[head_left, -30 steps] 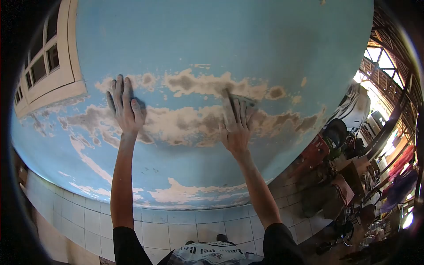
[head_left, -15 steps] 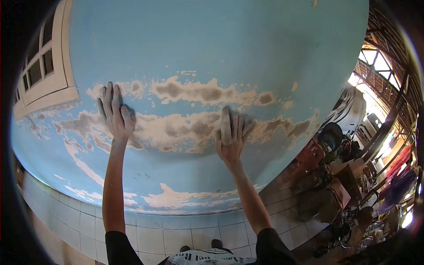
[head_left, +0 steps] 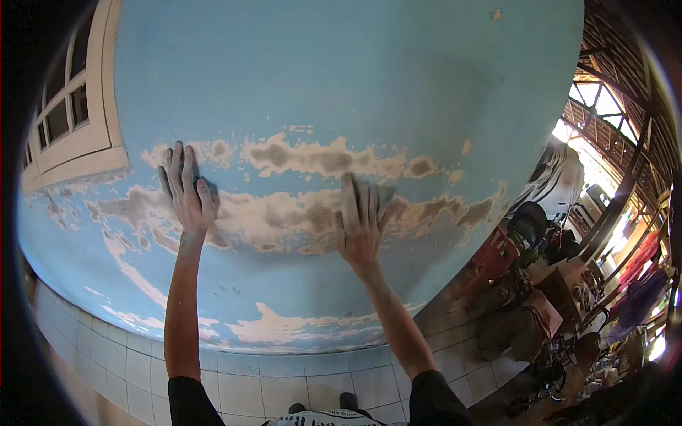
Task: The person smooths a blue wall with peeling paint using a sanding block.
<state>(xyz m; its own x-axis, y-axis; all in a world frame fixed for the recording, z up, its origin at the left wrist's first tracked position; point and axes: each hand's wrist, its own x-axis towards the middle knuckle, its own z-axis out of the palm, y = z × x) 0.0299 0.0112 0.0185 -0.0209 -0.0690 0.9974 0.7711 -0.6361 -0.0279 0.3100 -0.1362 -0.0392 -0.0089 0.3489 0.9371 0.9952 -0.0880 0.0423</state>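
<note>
Both my hands are against a light blue wall (head_left: 298,78) with worn, whitish and grey-brown patches of bare plaster. My left hand (head_left: 190,195) lies palm-in with fingers stretched up, over the left end of the patches. Further right, my right hand (head_left: 361,220) presses its extended fingers on the lower bare band (head_left: 277,213). Pale dust coats the fingers of both hands. A dark shape shows beside the right fingers; I cannot tell whether it is shadow or a sheet under them. The upper bare band (head_left: 305,156) runs just above the right fingertips.
A cream-framed window (head_left: 106,135) is at upper left. Pale floor tiles (head_left: 284,390) run along the wall's foot, where my shoes (head_left: 348,401) stand. To the right are a red plastic crate (head_left: 497,252), a cardboard box (head_left: 561,287) and piled clutter under a roof frame (head_left: 611,92).
My right hand has slid left along the wall. My left hand stays at the same spot on it. The view has tilted slightly, so the wall sits a little lower.
</note>
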